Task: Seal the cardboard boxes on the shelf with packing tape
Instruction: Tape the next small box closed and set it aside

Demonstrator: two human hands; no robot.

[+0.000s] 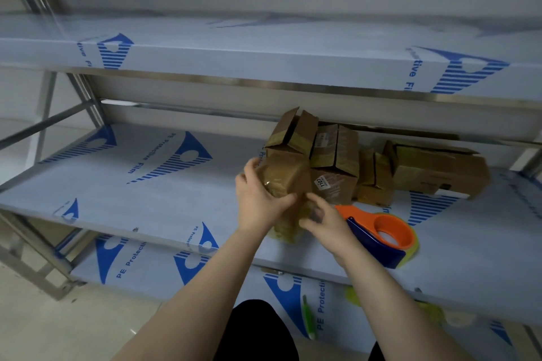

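Nearest to us, on the lower shelf [234, 281], we see a thin green object [309, 319] lying by the front edge. Above it both forearms reach to the middle shelf [146, 184], where the left hand [258, 199] grips the left side of a small tape-wrapped cardboard box [286, 182], thumb across its top. The right hand [325, 223] holds the box's near right end with curled fingers, though blur hides the exact grip. Just right of that hand lies an orange and blue tape dispenser [384, 236]. Behind the held box we see an open-flapped box [290, 138], touching a labelled box [334, 184] on its right, and farther right a long box [437, 170]. The upper shelf [264, 58] spans the far view
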